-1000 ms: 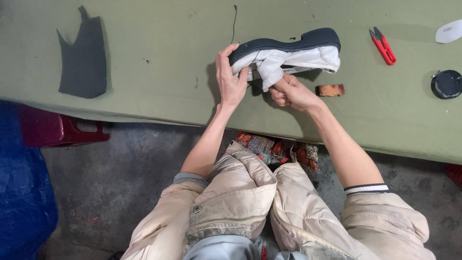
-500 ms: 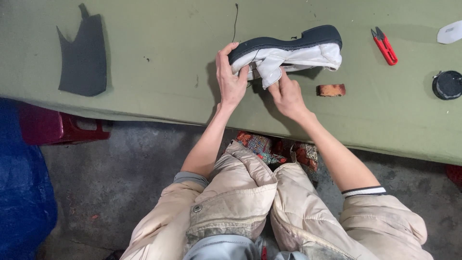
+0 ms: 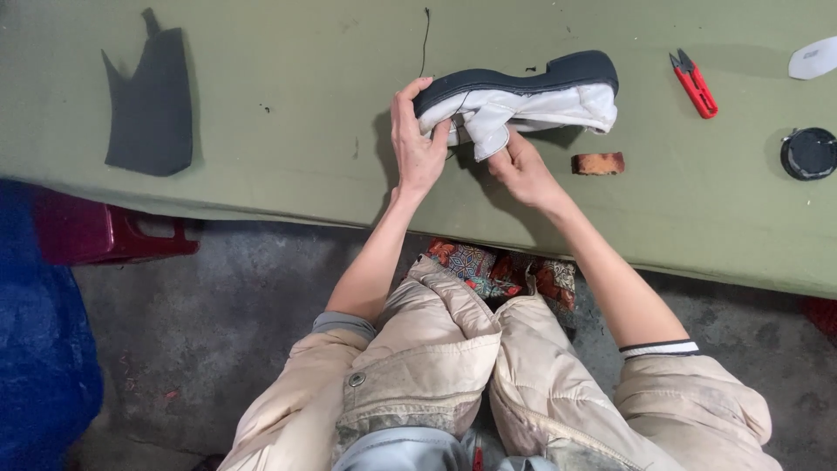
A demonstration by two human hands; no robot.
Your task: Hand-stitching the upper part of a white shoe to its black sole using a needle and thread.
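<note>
Green table (image 3: 288,105), worn surface, a few dark specks. Far left on it: 1 dark grey cut piece of sheet material (image 3: 150,100), irregular shape, lying flat. Right side: small red thread snips (image 3: 695,83); nearer the front edge, a brown rectangular block (image 3: 598,163); a round black lid or tin (image 3: 808,153); a pale oval piece (image 3: 814,58) at the frame edge. Below the table: maroon plastic stool (image 3: 105,234), blue tarp (image 3: 39,366), grey concrete floor (image 3: 227,323), patterned cloth (image 3: 501,269).

one shoe (image 3: 523,92), one red snips (image 3: 695,83), one dark lid (image 3: 809,153) — one brown block (image 3: 598,163), one grey cut-out (image 3: 153,105).
</note>
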